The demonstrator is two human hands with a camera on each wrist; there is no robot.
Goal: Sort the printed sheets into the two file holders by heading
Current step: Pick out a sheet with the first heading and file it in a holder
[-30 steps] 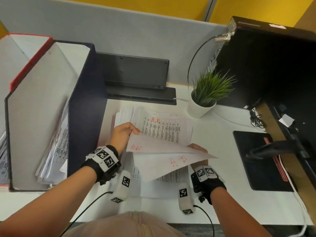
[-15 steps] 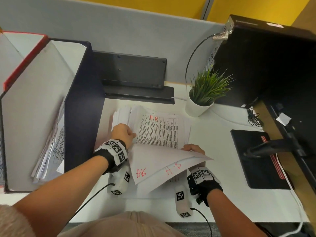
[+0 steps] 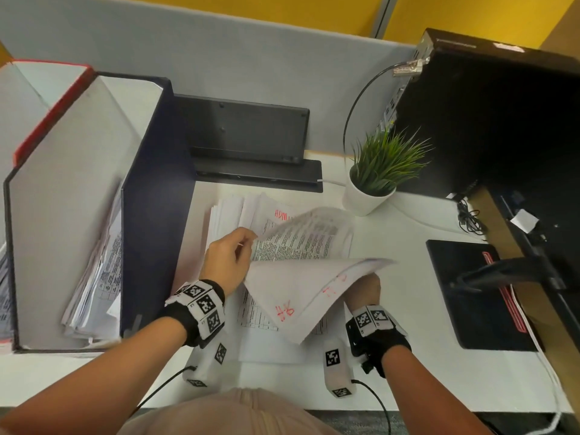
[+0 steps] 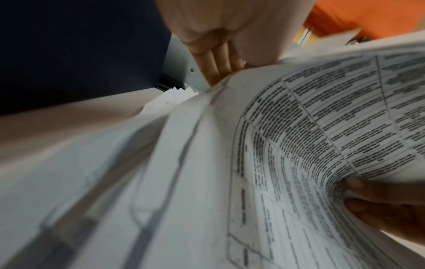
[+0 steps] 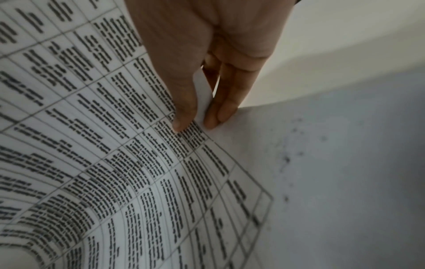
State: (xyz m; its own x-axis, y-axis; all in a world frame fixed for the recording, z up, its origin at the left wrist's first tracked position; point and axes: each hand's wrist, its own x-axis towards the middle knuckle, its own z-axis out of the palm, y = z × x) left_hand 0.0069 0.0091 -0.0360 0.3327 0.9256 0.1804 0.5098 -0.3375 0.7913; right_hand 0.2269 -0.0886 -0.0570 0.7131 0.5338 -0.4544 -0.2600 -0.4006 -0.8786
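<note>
Over desk stack (image 3: 251, 211), left hand (image 3: 227, 257) lifts sheet (image 3: 307, 233) by corner.

White desk (image 3: 392, 246) w/ grey fabric partition (image 3: 251, 58) along back edge, yellow wall (image 3: 314, 7) above it. Black monitor base (image 3: 251, 133) at rear centre, against partition. Small green plant in white pot (image 3: 376, 180) right of centre. Big black box (image 3: 502, 120) at far right, cable (image 3: 354, 114) looping from its corner. Black mouse pad (image 3: 470, 293) on right side of desk. Light even, soft shadows
</note>
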